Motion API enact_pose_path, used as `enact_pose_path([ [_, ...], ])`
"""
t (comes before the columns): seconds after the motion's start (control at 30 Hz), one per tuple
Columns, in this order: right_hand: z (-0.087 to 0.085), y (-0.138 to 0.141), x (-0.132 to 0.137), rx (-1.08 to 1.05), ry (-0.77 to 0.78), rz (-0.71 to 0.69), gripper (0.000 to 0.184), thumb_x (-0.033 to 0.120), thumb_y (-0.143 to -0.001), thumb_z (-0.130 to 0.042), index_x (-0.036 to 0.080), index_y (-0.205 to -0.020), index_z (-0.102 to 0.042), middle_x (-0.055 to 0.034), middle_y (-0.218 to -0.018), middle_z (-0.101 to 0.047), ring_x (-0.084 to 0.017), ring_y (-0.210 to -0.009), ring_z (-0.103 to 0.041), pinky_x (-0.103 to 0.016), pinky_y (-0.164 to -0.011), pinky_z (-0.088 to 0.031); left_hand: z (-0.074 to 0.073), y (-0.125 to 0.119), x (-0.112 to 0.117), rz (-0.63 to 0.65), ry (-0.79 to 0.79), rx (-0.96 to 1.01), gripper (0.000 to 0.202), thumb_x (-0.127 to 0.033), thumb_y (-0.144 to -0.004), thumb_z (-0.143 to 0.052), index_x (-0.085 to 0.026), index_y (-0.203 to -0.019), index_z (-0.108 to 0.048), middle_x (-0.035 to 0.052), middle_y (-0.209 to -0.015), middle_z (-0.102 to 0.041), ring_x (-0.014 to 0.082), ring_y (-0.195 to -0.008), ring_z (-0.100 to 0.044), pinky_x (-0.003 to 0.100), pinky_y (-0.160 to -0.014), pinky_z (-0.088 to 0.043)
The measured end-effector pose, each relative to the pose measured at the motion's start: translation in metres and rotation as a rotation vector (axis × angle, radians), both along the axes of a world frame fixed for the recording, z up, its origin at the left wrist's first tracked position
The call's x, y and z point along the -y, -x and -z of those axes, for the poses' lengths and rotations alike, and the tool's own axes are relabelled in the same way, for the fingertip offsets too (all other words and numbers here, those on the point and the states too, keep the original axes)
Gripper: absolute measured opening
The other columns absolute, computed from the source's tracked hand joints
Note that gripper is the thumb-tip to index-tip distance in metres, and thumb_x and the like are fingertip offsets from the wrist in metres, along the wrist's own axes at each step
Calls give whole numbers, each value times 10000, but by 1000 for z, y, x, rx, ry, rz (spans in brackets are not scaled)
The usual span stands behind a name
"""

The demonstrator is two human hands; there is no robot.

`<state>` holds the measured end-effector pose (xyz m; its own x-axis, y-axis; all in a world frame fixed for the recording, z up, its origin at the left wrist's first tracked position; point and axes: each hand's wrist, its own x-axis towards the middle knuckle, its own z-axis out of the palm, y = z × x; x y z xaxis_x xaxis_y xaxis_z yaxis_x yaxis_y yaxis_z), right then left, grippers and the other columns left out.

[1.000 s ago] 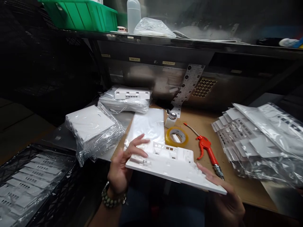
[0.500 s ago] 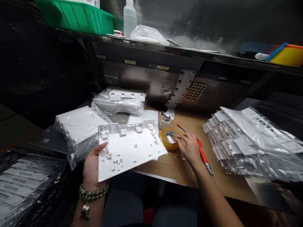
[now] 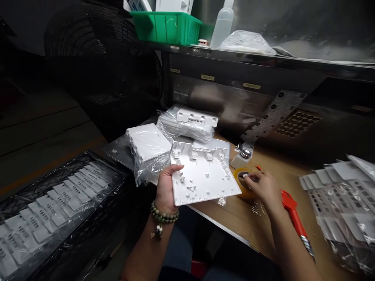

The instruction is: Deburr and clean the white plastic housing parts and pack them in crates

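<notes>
My left hand (image 3: 166, 187) holds a white plastic housing (image 3: 206, 175) by its left edge, thumb on top, with the ribbed inner side facing up. Beaded bracelets circle that wrist. My right hand (image 3: 263, 189) is closed in a pinch over a roll of yellowish tape (image 3: 239, 173). At its fingertips shows a small white piece (image 3: 245, 176), whose exact kind I cannot make out. Just behind the roll stands a small white block with a round metal part (image 3: 244, 153). A red-handled tool (image 3: 294, 212) lies right of my right hand.
Bagged white housings (image 3: 149, 142) and a plastic-wrapped stack (image 3: 187, 125) lie at the back left. Several wrapped white parts (image 3: 348, 195) are piled at the right. A black crate (image 3: 84, 156) holds more at the lower left. Above runs a shelf with a green bin (image 3: 166, 29) and bottle (image 3: 223, 25).
The view has swung left, so the bench appears further right. My right fingers now pinch the small white piece that lay inside the tape roll. My left hand still holds the housing.
</notes>
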<state>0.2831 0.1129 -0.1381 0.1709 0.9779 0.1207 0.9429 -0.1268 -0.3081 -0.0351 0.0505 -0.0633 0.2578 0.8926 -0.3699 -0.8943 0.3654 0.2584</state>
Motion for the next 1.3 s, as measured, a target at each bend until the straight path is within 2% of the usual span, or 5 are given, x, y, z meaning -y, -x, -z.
enact_pose_path([
  [0.1, -22, 15, 25, -255, -102, 21, 386, 535, -908, -560, 213, -1050, -719, -91, -1006, -758, -266, -914, -720, -359, -747, -543, -2, -5, 1, -19, 149, 4, 638, -150, -721, -558, -38, -1348, -583, 177, -1050, -791, 378, -966, -761, 550, -966, -564],
  [0.2, -55, 57, 66, -616, -274, -215, 286, 462, -934, -620, 223, -1078, -685, -67, -1006, -753, -204, -861, -726, -305, -746, -572, -2, -12, 3, -5, 144, 1, 640, -134, -711, -564, -48, -1344, -583, 170, -1039, -790, 371, -950, -762, 546, -965, -560],
  [0.43, -83, 156, 128, -524, -432, -857, 219, 121, -958, -620, 188, -1154, -690, -84, -1043, -641, -151, -930, -660, -255, -800, -568, 3, -23, 8, 106, 73, 73, 610, -140, -694, -573, -68, -1299, -616, 157, -1022, -782, 345, -909, -760, 510, -972, -551],
  [0.73, -64, 150, 136, -434, -664, -965, 261, 2, -906, -650, 72, -1154, -694, -117, -931, -706, -179, -806, -651, -296, -670, -547, 6, -18, 7, 186, 89, 78, 656, -171, -634, -566, -70, -1279, -626, 159, -1001, -781, 362, -912, -752, 540, -966, -539],
  [1.3, -62, 141, 140, -428, -681, -820, 332, 7, -878, -692, 152, -1176, -715, -72, -927, -668, -160, -806, -660, -297, -667, -576, 1, -21, 9, 117, 61, -12, 678, -127, -609, -565, -82, -1283, -627, 139, -966, -786, 363, -893, -756, 567, -956, -549],
])
